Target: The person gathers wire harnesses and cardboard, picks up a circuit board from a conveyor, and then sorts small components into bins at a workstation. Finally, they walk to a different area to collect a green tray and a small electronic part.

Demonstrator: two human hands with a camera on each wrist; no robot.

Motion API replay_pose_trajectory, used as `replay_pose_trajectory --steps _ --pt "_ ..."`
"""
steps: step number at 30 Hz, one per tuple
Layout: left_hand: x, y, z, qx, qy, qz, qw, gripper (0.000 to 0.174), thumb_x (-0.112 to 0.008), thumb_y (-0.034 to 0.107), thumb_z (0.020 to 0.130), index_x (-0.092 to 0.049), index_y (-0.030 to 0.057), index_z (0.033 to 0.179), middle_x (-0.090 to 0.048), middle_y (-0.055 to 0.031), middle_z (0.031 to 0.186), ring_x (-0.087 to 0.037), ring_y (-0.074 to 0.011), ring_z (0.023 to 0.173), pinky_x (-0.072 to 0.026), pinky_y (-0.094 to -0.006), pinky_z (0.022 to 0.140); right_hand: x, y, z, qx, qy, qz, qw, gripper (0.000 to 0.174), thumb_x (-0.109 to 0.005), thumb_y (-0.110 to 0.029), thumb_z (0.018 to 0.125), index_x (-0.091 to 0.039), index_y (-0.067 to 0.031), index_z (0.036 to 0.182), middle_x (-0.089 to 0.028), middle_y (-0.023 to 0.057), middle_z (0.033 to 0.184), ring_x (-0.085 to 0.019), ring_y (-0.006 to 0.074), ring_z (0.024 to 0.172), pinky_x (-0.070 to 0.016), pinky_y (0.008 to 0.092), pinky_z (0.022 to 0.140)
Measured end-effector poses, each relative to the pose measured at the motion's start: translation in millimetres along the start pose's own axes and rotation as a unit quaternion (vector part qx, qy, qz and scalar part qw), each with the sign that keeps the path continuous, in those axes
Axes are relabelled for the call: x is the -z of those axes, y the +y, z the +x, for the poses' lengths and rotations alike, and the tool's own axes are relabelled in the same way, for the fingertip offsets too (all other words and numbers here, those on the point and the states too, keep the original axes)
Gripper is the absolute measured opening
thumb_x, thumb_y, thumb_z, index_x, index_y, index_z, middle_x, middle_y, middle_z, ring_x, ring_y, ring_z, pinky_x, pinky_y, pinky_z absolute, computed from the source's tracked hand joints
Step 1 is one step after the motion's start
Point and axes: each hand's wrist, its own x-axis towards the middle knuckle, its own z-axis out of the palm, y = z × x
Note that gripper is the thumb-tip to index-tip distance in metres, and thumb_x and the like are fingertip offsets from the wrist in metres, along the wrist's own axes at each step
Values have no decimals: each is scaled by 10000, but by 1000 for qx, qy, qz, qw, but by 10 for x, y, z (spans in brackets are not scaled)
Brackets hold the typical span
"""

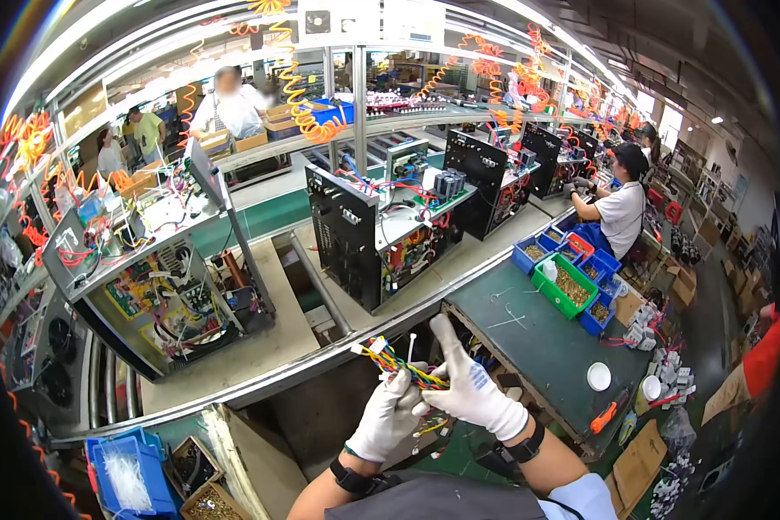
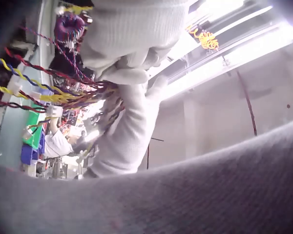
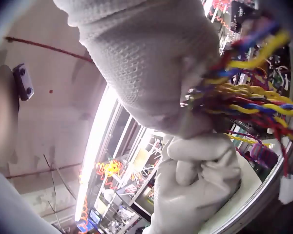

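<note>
Both hands wear white gloves and meet at a wire bundle [image 1: 399, 366] of twisted red, yellow, blue and black strands with white plug connectors. My left hand [image 1: 385, 421] grips the bundle from below. My right hand [image 1: 475, 392] pinches it from the other side, one finger pointing upward. A thin white strip [image 1: 412, 346] stands up beside the wires. Strands fan out from the gloves in the left wrist view, where a white connector [image 2: 54, 111] dangles. Another connector [image 3: 287, 189] hangs low in the right wrist view. Gloved fingers hide the gripped part of the bundle.
Black-panelled units [image 1: 342, 234] with exposed wiring line the conveyor ahead. On the green-topped bench [image 1: 485, 303] lie loose white strips, a green bin [image 1: 565, 286] of small metal parts and an orange-handled tool [image 1: 604, 418]. A blue bin [image 1: 130, 477] holds white strips. Another person [image 1: 620, 208] works at right.
</note>
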Motion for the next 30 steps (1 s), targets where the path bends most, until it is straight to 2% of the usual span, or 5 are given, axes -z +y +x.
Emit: replay_pose_trajectory --steps 6,10,18,21,30 --pt "276 -98 125 -1 -19 127 992 267 -593 259 937 -574 30 1074 -418 50 612 -431 -73 580 -389 -251 561 113 285 -84 -201 -225 262 917 704 -611 -107 912 -197 20 1466 -455 140 1378 -442 156 1226 -393 300 1012" --pt "227 -35 97 -8 21 219 975 201 -551 276 962 -551 76 980 -465 42 669 -438 -71 589 -406 -242 576 4 317 -146 -114 -155 196 962 648 -620 -123 910 -282 7 1447 -459 109 1391 -455 124 1215 -403 274 994" --pt "133 11 -8 44 113 449 885 311 -509 322 976 -614 40 895 -553 7 709 -493 -66 593 -467 -227 604 -162 347 -186 -249 -3 265 932 360 -631 -76 898 -575 16 1241 -646 37 1115 -561 53 959 -463 210 855" --pt "179 -16 -59 11 114 451 885 309 -516 295 975 -632 17 905 -590 -7 716 -503 -63 577 -469 -221 591 -120 332 -161 -227 87 276 930 319 -663 -105 880 -633 -15 1185 -628 -43 921 -501 -10 633 -424 160 557" --pt "130 -8 -36 -46 125 370 920 126 -606 83 906 -649 -34 926 -689 -102 835 -602 -107 628 -488 -233 603 -225 465 -174 -118 94 222 963 389 -627 -72 899 -558 -11 1277 -670 27 1058 -583 10 849 -469 161 652"
